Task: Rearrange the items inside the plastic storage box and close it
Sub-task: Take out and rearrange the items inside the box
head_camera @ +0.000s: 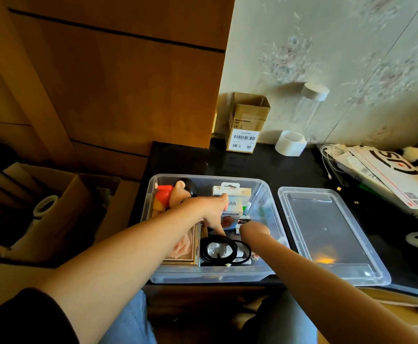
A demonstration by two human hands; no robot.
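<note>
A clear plastic storage box [210, 275] stands open on the black table. Inside it lie a cartoon doll [175, 194] at the back left, a framed rose picture [185, 247] at the front left, coiled black cables [221, 249] at the front, and a white carton marked "88" [234, 207] upright in the middle. My left hand [210, 211] reaches in and grips that carton from the left. My right hand [255, 230] is deep in the box beside the carton, fingers bent down out of sight. The clear lid [327, 234] lies flat to the box's right.
An open cardboard carton [246, 122], a white tape roll [289, 142] and a clear jar [307, 108] stand by the back wall. Papers, a white cable [329, 157] and plush toys crowd the table's right side. A cardboard box [41, 209] with tape sits at left.
</note>
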